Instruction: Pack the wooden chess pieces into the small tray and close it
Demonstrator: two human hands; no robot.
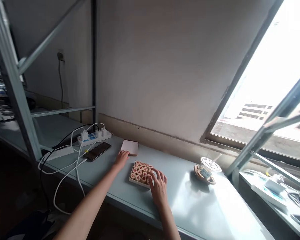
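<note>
A shallow box of round Chinese chess pieces with red characters lies face up on the table, the pieces set in rows. My right hand is over the box's right side, fingers curved and apart, close to the pieces there and hiding some of them. Further back and to the left, my left hand rests at the near-left corner of a white box lid. Its fingers reach forward against the lid's edge; whether they grip it is not plain.
A phone and a power strip with white chargers and looping cables lie to the left. On the right, a lidded cup with a straw stands in a brown holder. Metal frame posts rise at both sides, with the wall behind.
</note>
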